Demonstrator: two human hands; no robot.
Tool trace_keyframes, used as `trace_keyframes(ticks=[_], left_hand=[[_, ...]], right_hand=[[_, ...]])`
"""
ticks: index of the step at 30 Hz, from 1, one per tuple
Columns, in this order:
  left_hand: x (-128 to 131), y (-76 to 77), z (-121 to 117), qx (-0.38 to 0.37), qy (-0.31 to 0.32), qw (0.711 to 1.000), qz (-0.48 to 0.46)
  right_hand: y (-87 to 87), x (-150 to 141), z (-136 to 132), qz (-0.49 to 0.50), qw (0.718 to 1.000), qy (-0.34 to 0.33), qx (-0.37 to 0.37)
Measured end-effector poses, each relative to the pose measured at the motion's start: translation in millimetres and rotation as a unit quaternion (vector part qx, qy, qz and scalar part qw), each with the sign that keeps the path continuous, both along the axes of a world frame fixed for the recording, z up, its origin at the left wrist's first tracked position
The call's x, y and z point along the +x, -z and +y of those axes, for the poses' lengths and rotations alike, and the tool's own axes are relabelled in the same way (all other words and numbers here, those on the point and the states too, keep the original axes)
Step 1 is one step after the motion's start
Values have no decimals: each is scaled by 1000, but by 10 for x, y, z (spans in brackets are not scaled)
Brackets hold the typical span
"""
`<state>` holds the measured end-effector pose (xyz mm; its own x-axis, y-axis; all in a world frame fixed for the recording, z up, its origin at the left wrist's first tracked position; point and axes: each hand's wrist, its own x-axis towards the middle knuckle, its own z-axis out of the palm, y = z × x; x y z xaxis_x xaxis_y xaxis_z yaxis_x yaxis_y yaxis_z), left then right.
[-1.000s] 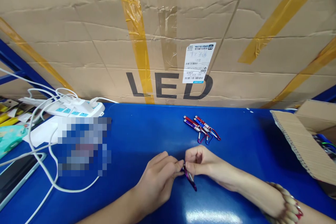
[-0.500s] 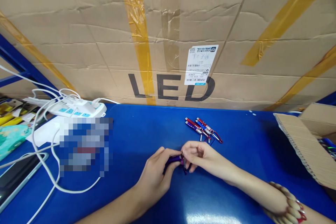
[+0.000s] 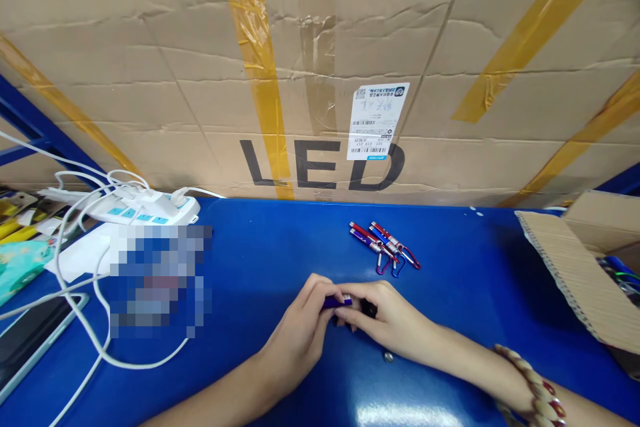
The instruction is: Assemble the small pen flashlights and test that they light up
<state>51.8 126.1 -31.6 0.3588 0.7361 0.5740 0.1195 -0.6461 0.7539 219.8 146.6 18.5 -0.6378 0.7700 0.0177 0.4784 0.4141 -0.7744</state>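
Slim purple tube (image 3: 329, 302), one end pale-marked; left hand (image 3: 300, 323) clamps it. Right hand (image 3: 395, 313) at that end, can't tell its grip. Silver disc (image 3: 389, 357) lies nearside of tube.

Four pens (image 3: 383, 233) lying, one purple tube (image 3: 330, 303) held

Pens on the worktop (image 3: 270, 247): 4, toward 4 o'clock; 2 red, 1 purple, 1 blue. Hands: 2; left hand (image 3: 303, 320) at 6, right hand (image 3: 395, 317) at 5. Small round metal piece (image 3: 389, 357): 1, at 5. Power strip (image 3: 143, 215): 1, at 9. Phone (image 3: 30, 340): 1, at 8. Label (image 3: 379, 123): 1, at 2. White cables (image 3: 145, 366): tangled, count unsure.
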Motion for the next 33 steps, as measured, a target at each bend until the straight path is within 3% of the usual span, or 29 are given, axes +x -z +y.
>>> trace_keyframes(ticks=[4,8,12,16,18,21,23,26,30,33], left_hand=[[-2,-47,23,-11,-30,999,0],[-12,-88,32,-40,-36,999,11],[-12,-103,24,-66,-31,997,3],[-13,-99,17,-81,-10,997,13],[-13,-93,15,-86,-7,996,23],[-10,-89,13,-100,-11,995,26],[-4,-89,11,-109,-11,994,27],[3,-89,13,-116,-16,993,34],[8,-86,20,-108,-21,993,39],[7,-83,28,-107,-23,993,36]], right_hand=[[-199,106,111,7,998,38,56],[-505,299,127,-101,989,43,101],[-738,404,53,-266,956,6,123],[-869,517,-25,-363,914,67,167],[-803,712,-129,-411,890,116,161],[-463,1204,-436,-458,840,234,173],[-172,1552,-687,-422,841,272,200],[113,1854,-944,-326,873,320,172],[88,1783,-974,-186,908,339,160],[-34,1727,-1012,-163,886,390,192]])
